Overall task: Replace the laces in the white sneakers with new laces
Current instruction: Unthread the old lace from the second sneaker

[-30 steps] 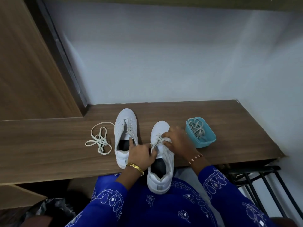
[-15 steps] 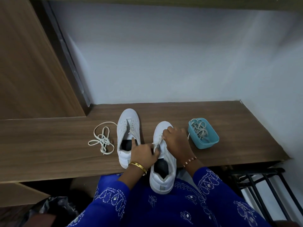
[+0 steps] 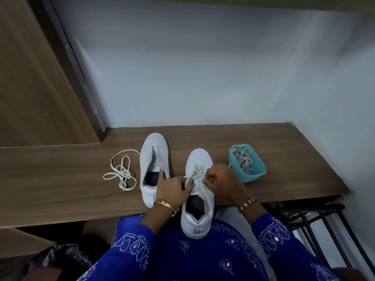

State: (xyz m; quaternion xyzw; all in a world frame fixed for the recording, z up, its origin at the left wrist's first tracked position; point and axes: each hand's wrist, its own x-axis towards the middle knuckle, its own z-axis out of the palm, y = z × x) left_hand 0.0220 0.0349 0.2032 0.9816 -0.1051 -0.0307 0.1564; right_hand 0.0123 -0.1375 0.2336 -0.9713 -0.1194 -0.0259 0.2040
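Two white sneakers stand on a wooden bench [image 3: 60, 189]. The right sneaker [image 3: 197, 216] overhangs the front edge, heel toward me. Its lace [image 3: 195, 172] crosses the upper eyelets. My left hand [image 3: 172, 190] pinches one lace end at the tongue, forefinger pointing outward. My right hand [image 3: 221, 181] pinches the other lace end on the shoe's right side. The left sneaker [image 3: 153, 159] stands beside it, only partly laced and untouched. A loose pale lace [image 3: 121, 173] lies tangled left of it.
A teal plastic tub [image 3: 255, 175] holding more laces sits on the bench to the right of the shoes. A white wall rises behind the bench, a wooden panel at left. A black metal rack [image 3: 316, 222] stands below right.
My right hand has shifted rightward off the toe area, drawing its lace end outward. The left hand stays at the tongue. The camera view drifted slightly.
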